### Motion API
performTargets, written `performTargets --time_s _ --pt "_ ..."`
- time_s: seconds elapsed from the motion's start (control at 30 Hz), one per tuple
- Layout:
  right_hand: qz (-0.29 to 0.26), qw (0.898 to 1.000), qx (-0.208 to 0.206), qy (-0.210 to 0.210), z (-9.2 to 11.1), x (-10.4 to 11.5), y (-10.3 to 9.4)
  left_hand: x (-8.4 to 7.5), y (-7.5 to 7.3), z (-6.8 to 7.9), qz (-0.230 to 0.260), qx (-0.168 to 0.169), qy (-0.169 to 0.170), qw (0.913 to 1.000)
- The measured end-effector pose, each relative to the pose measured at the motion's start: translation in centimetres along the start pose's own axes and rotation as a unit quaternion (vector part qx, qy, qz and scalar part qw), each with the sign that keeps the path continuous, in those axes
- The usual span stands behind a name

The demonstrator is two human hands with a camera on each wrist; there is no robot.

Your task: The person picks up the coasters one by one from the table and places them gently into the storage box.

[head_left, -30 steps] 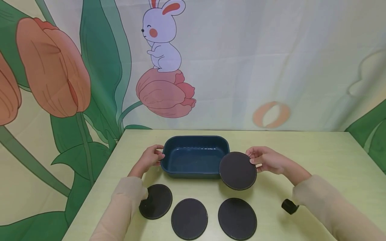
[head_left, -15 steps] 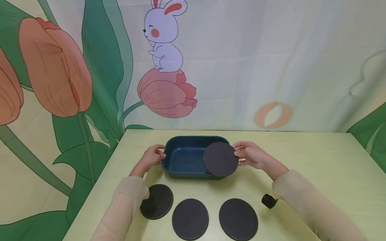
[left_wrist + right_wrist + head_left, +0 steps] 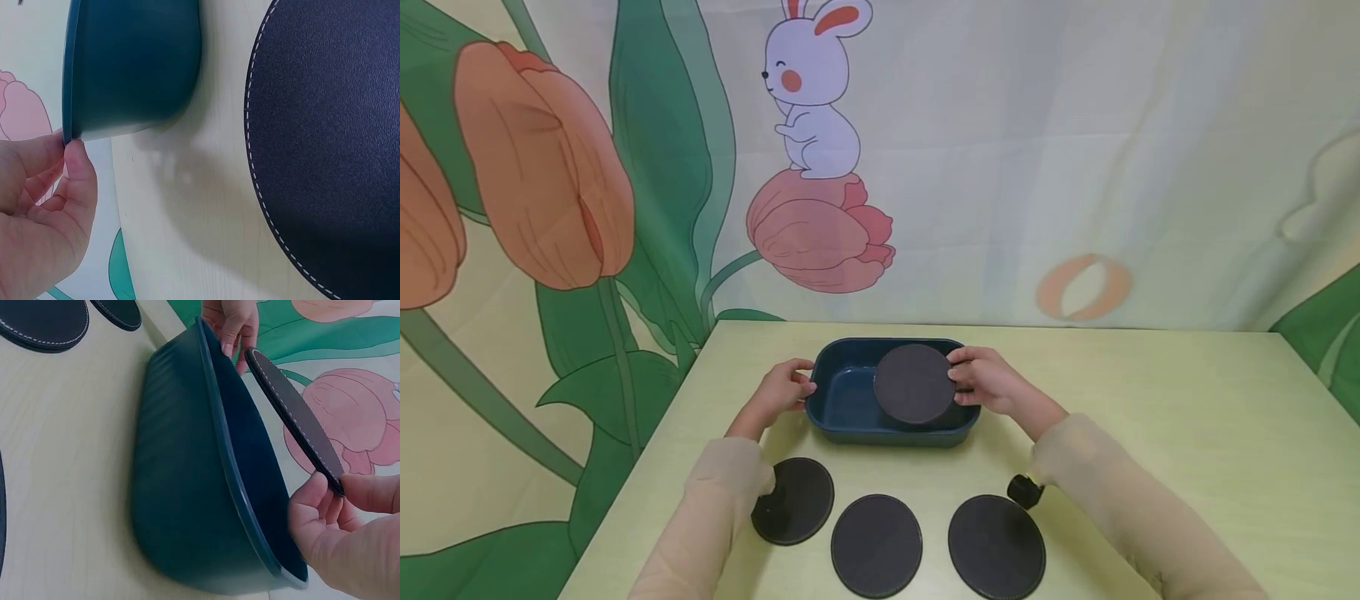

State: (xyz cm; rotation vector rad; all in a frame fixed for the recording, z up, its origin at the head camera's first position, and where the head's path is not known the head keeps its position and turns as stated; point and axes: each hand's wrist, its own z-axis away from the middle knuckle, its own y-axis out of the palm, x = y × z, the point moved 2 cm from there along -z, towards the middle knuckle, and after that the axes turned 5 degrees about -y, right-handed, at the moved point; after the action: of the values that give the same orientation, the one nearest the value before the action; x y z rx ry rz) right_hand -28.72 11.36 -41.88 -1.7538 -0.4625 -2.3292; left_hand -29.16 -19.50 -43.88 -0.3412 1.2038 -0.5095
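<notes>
A dark blue-green rectangular tub (image 3: 842, 400) stands near the table's far edge. My left hand (image 3: 778, 390) pinches its left rim between thumb and fingers, as the left wrist view also shows on the tub's edge (image 3: 70, 94). Over the tub's right half hovers a round black coaster (image 3: 913, 383) with white edge stitching. My right hand (image 3: 985, 379) pinches that coaster by its right edge. In the right wrist view the coaster (image 3: 297, 419) is tilted above the tub's opening, with thumb and fingers of the right hand (image 3: 337, 519) on its near end.
Three more black round coasters lie in front of the tub: a left one (image 3: 797, 504) partly under the left sleeve, a middle one (image 3: 876, 546) and a right one (image 3: 997, 546). A small black object (image 3: 1024, 492) shows at the right sleeve. A printed curtain (image 3: 962, 167) hangs behind the table.
My right hand has carried the coaster leftward and slightly away from me, from beside the tub's right front corner to over its inside. The left hand keeps its hold on the rim.
</notes>
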Motion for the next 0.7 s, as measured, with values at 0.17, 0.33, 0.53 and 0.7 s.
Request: performTargets --time_s 0.17,0.33,0.53,0.7 --pt "-0.004 0.999 -0.033 0.003 -1.2 -0.3 1.0 -0.1 -0.1 0.1 -0.001 -0.004 -0.007 1.0" --pt "-0.008 0.998 -0.056 0.001 -2.3 -0.8 1.7 -0.2 0.0 0.1 0.001 -0.004 -0.009 1.0" --pt "-0.003 0.996 -0.086 0.009 -3.2 -1.6 2.7 -0.1 0.1 -0.1 -0.003 -0.01 -0.011 0.9999" --pt "-0.015 0.993 -0.113 0.024 -4.2 -2.4 3.1 -0.1 0.2 -0.2 0.0 -0.01 -0.01 0.9999"
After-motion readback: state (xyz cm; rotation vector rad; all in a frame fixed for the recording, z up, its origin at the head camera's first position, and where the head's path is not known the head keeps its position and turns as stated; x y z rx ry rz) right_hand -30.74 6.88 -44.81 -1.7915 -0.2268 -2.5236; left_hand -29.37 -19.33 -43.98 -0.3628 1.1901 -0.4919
